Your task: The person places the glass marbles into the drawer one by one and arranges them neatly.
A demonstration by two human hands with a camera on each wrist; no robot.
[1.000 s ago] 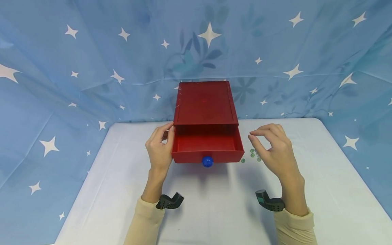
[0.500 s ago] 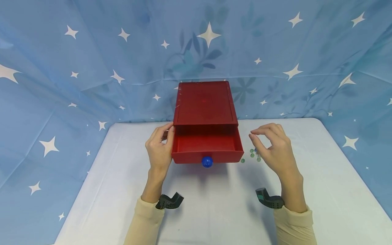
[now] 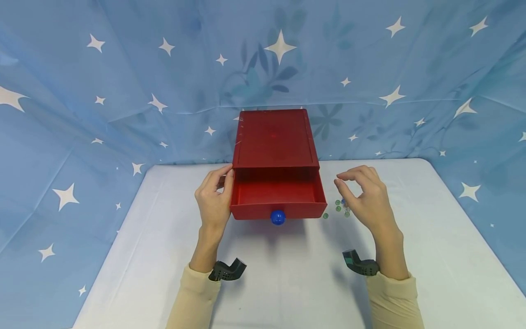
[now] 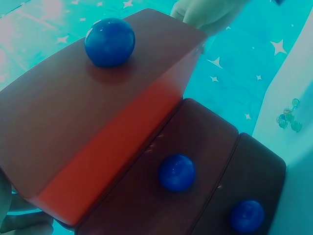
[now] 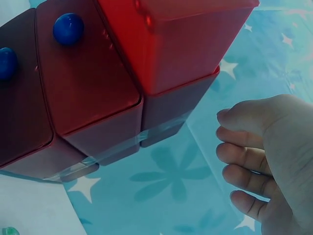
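A blue star-patterned cloth (image 3: pixel 123 82) is hanging behind a white desk (image 3: pixel 279 274), whose near edge is running out of sight. From the head view, a red drawer unit (image 3: pixel 275 137) is standing near the middle of the far edge, its top drawer (image 3: pixel 250 211) sticking out, the back of that drawer disappearing inside. The left hand (image 3: pixel 213 201) is touching the unit's left side with loosely bent fingers, some partly hiding others. The right hand (image 3: pixel 370 198) is hovering nearer the desk's right edge, thumb and fingers curving with a gap between, holding nothing I can see. Small glass marbles (image 3: pixel 338 209) are lying between the unit and that edge, close by the hand, too bunched for me to be counting.

From the left wrist, two lower drawers (image 4: pixel 210 122) are showing blue knobs (image 4: pixel 176 173); the left hand's fingers are being cut off at the corner, and the right hand is looking blurred at the top.

From the right wrist, the right hand's fingers are bending loosely, while one green marble (image 5: pixel 10 231) is being cropped.
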